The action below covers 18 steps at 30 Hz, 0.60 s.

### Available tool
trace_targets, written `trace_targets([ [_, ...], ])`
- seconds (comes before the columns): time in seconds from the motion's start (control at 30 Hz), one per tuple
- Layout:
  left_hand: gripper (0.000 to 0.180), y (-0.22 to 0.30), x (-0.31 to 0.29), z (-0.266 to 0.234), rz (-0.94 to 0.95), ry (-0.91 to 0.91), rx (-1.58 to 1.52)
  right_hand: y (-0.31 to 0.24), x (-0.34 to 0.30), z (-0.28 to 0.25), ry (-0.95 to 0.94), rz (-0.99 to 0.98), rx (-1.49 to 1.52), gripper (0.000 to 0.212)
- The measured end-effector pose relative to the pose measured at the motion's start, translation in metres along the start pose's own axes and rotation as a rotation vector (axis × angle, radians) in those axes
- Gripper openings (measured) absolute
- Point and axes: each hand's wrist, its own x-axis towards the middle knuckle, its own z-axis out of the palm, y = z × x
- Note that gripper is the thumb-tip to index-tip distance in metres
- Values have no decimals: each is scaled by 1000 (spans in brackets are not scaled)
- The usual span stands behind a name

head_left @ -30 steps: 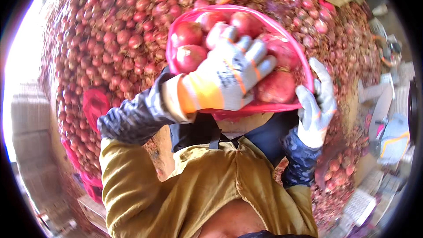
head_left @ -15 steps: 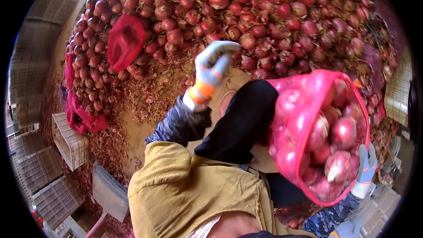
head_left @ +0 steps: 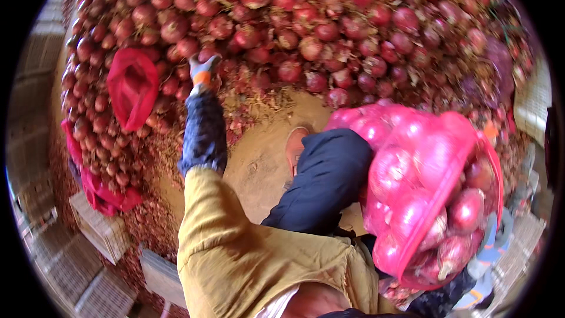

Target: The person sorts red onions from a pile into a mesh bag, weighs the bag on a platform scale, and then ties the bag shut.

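My left hand [head_left: 203,72], in a grey glove with an orange cuff band, reaches to the edge of the onion heap. Its thumb and fingers sit on either side of a red onion [head_left: 207,55]. At my right side a pink mesh bag [head_left: 412,162], full of large red onions, leans against my leg with its mouth facing right. My right hand [head_left: 493,241], gloved alike, grips the far-right rim of this bag, its fingers partly hidden. Below it, another grey and orange gloved shape [head_left: 475,294] shows at the picture's edge; whose it is cannot be told.
A broad heap of red onions [head_left: 312,26] spreads ahead. On it lies a limp pink mesh bag [head_left: 133,89], with more pink netting [head_left: 106,191] further left. Plastic crates [head_left: 97,224] line the left side, near a flat grey blade [head_left: 162,274]. Onion skins litter the floor.
My left hand has moved left and away from me, from a curled pose above the floor to an onion at the heap. The view has shifted; my right hand stays at the bag's rim.
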Motion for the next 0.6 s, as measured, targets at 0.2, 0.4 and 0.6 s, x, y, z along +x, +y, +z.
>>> trace_targets([
  [0.2,57,215,-191,60,261,-724,-568,-31,15,-5,-181,-80,223,19],
  [0.4,84,428,-396,115,783,-1341,-384,-13,46,-6,-28,-75,545,16],
  [0.6,69,441,-543,215,1735,-1345,550,14,62,-5,-1,-77,951,24],
])
